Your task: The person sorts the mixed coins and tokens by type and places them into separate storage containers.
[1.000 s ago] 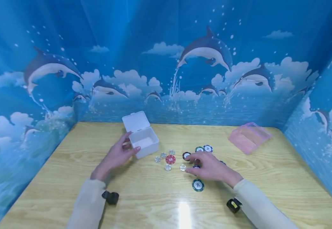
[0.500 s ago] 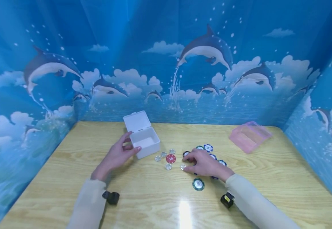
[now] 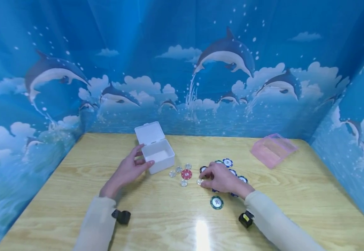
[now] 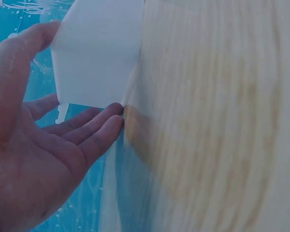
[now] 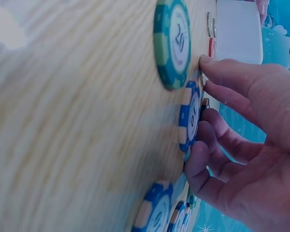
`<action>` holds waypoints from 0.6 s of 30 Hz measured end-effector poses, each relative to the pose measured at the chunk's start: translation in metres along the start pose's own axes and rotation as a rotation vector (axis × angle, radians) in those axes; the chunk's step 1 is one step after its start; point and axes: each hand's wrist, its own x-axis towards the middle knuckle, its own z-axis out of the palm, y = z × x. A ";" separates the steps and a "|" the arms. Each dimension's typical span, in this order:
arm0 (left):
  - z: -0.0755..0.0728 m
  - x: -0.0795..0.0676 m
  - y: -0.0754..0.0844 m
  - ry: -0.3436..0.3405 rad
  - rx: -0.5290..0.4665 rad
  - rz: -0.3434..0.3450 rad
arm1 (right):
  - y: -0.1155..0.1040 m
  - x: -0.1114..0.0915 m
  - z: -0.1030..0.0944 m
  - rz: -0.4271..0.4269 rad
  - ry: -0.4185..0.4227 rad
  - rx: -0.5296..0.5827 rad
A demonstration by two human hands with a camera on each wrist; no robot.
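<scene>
My left hand [image 3: 131,172] holds a white plastic box [image 3: 161,164] by its left end, thumb at the front and fingers behind. Its lid [image 3: 150,133] is flipped up and the inside is bare. In the left wrist view, the thumb and fingertips meet the box wall [image 4: 99,58]. My right hand [image 3: 222,177] bends low over the table, thumb and index finger pinching a small silvery coin [image 3: 199,181] that lies at the tabletop. Its other fingers curl above blue poker chips [image 5: 189,116], partly hiding them. A green poker chip [image 3: 217,202] lies nearer the front.
Left of the right hand, a red poker chip [image 3: 186,174] lies among several silvery coins [image 3: 184,183]. A black chip [image 3: 203,169] and blue chips [image 3: 227,162] spread around that hand. At the back right stands a pink see-through box [image 3: 272,151]. A dolphin curtain [image 3: 182,69] encloses the table.
My right hand has shifted slightly left, and its spread thumb and index finger have drawn together at the coin. More blue chips show behind it. The left hand stays on the box.
</scene>
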 end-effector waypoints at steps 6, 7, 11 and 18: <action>0.000 -0.002 0.001 -0.014 0.007 -0.007 | -0.003 0.002 0.003 0.028 -0.006 0.004; 0.000 -0.003 0.001 -0.014 0.004 -0.011 | -0.003 0.003 0.003 0.026 -0.008 0.003; -0.001 -0.003 0.000 -0.021 0.001 -0.011 | -0.005 0.005 0.003 0.039 -0.033 0.019; -0.001 -0.001 -0.001 -0.019 -0.012 0.007 | -0.005 0.008 0.001 0.004 -0.020 0.061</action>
